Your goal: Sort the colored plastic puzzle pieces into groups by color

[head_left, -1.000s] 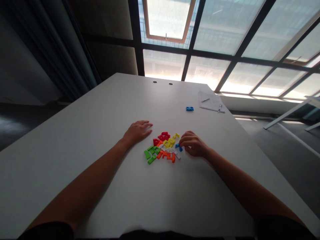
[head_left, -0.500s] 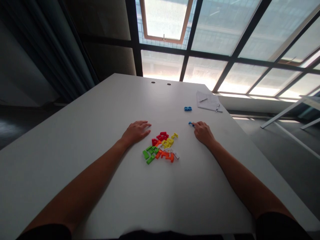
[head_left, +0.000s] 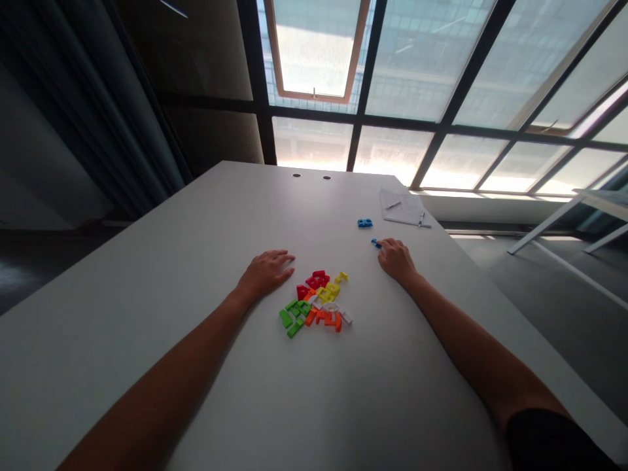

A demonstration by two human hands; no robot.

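From the head view, the right hand (head_left: 396, 260) reaches far and right across the white bench (head_left: 196, 261), its fingers together on a small blue piece (head_left: 375, 243) at their tips. Just beyond lie more blue pieces (head_left: 364, 223), and farther right a sheet of paper (head_left: 402, 208) with a pen. The left hand (head_left: 265, 273) rests flat, fingers loosely apart, holding nothing, just left of the heap of coloured pieces (head_left: 316, 303) near the bench's middle.
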